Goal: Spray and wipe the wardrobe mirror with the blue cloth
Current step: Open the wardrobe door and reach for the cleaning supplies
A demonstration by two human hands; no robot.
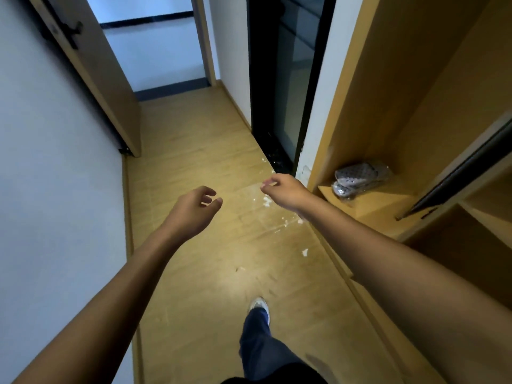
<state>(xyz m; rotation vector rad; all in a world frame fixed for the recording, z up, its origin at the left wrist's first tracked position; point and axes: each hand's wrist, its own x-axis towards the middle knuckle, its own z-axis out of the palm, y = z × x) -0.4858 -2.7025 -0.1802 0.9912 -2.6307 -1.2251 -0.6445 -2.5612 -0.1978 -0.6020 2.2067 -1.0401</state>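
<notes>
Narrow passage. Wooden floor runs from the near edge of view to an open doorway at the far end. White wall fills the left side; a wooden door with a dark handle stands open against it, its foot resting at the floor's left edge.

Right side: open wooden wardrobe, light-brown panels, shelves bare except one pair of grey slippers in clear wrapping, lying on the low shelf near its front left corner. A dark-edged panel slants across the wardrobe's right part; whether this is the mirror, cannot tell. Between wardrobe and far doorway, a black-framed glass door meets the floor's right edge.

No blue cloth or spray bottle in view; their place cannot be told.

Both bare forearms reach forward over the floor. Left hand over the middle of the floor, fingers loosely curled, thumb apart from them, holding nothing. Right hand nearer the floor's right edge, just short of the wardrobe's lower corner, fingers drooping and loosely bent, also holding nothing. The two hands are apart, not touching anything.

Below them, one leg in dark blue trousers with a white shoe planted toward the floor's near edge.

Smallest: white scraps and smears scattered on the floor by the right edge, near the wardrobe base.
</notes>
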